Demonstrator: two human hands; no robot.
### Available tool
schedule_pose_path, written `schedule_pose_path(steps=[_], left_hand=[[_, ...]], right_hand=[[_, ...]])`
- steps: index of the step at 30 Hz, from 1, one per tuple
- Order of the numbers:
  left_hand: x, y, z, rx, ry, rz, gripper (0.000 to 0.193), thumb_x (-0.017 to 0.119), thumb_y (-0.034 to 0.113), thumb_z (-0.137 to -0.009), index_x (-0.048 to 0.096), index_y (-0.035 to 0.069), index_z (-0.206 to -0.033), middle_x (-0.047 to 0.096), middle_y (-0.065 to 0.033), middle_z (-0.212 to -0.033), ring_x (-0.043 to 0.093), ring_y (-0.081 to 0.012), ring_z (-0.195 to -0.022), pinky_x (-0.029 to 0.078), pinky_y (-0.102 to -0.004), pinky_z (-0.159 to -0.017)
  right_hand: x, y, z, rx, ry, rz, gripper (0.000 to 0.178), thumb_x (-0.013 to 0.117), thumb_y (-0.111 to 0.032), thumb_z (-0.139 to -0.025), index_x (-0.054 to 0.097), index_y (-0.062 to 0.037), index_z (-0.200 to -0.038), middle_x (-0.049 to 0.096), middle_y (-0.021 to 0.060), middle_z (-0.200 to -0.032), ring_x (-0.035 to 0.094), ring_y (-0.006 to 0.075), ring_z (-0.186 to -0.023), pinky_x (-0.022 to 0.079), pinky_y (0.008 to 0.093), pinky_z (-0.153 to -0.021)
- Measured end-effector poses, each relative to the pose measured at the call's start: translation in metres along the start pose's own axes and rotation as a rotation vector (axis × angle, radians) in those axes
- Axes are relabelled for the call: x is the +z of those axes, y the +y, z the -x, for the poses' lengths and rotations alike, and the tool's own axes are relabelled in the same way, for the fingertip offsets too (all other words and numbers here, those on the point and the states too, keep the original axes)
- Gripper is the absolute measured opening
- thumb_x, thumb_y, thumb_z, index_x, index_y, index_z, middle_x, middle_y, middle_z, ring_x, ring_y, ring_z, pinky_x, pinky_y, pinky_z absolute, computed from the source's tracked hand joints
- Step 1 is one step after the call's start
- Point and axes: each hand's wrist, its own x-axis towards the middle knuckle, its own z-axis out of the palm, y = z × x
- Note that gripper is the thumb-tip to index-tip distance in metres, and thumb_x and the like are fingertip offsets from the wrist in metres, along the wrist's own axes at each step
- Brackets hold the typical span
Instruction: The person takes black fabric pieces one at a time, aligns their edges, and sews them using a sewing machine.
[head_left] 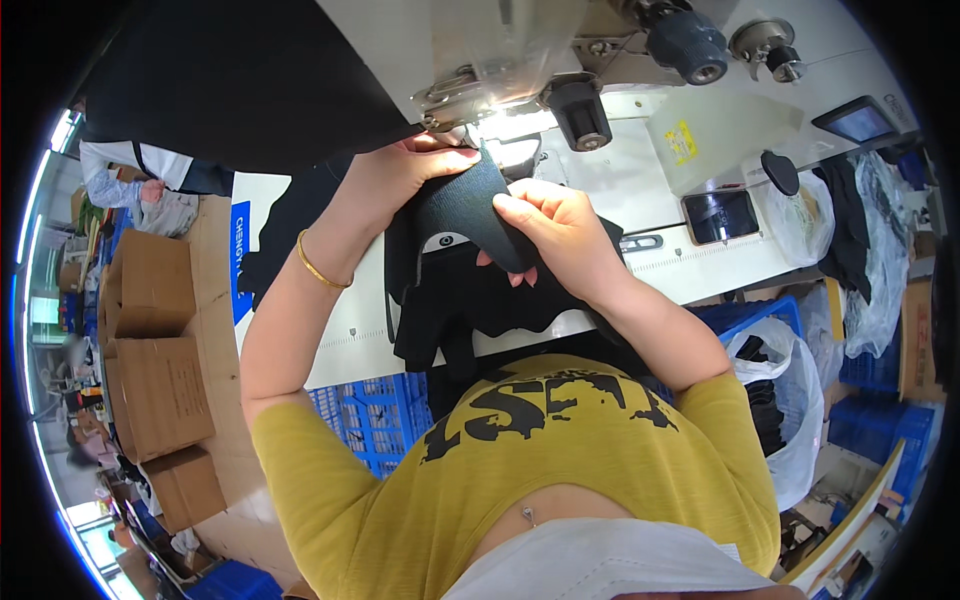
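Cloth (455, 208) in both hands (400, 180) (558, 228), grip closed

Head-worn fisheye, left of pair — looks down, close above left hand (398, 178) and right hand (562, 235).

Ahead of you: fabric piece (462, 205) under the sewing machine (490, 60), between your left hand (405, 180) and right hand (562, 235). Smartphone (722, 216) right, on the sewing table (348, 315). Below its near edge, left of your torso, a plastic crate (385, 415). Right of you, plastic bag (803, 440), cloth pieces (765, 415) inside. Cardboard boxes (158, 392) far left.
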Motion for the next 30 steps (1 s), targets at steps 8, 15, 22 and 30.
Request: schedule_pose_path(steps=[8, 15, 22, 30], left_hand=[[-0.014, 0.004, -0.01, -0.185, -0.099, -0.112, 0.02, 0.073, 0.014, -0.085, 0.074, 0.0, -0.1, 0.072, -0.0056, -0.095, 0.065, -0.0117, -0.088, 0.047, -0.0253, -0.083], [-0.006, -0.028, 0.04, 1.059, 0.475, -0.917, 0.013, 0.074, 0.011, -0.077, 0.069, 0.008, -0.089, 0.068, -0.0036, -0.091, 0.062, -0.0225, -0.078, 0.048, -0.0369, -0.068], [0.019, -0.049, 0.05, 1.413, 0.24, -1.12, 0.025, 0.07, 0.007, -0.073, 0.072, 0.004, -0.098, 0.07, -0.0105, -0.106, 0.061, -0.0151, -0.071, 0.049, -0.0261, -0.064], [0.01, -0.054, 0.025, 1.355, 0.268, -1.022, 0.037, 0.067, -0.002, -0.069, 0.07, -0.001, -0.106, 0.07, -0.0151, -0.108, 0.07, -0.0233, -0.081, 0.056, -0.0283, -0.065]], right_hand=[[0.006, 0.004, -0.006, -0.019, -0.024, -0.023, 0.024, 0.05, -0.019, -0.102, 0.061, 0.0025, -0.099, 0.071, 0.0103, -0.076, 0.061, 0.0095, -0.051, 0.045, 0.0208, -0.043], [-0.001, 0.001, 0.032, 0.097, -0.05, 0.032, 0.026, 0.047, -0.021, -0.104, 0.061, 0.0009, -0.103, 0.072, 0.0127, -0.083, 0.061, 0.0096, -0.054, 0.046, 0.0208, -0.047], [0.001, -0.002, 0.013, -0.003, -0.02, 0.152, 0.036, 0.051, -0.027, -0.102, 0.065, -0.0007, -0.082, 0.069, 0.0058, -0.065, 0.056, 0.007, -0.047, 0.043, 0.0211, -0.045], [0.002, 0.004, -0.019, -0.093, 0.009, 0.05, 0.031, 0.053, -0.024, -0.101, 0.064, -0.0007, -0.084, 0.069, 0.0075, -0.065, 0.054, 0.0076, -0.045, 0.042, 0.0215, -0.045]])
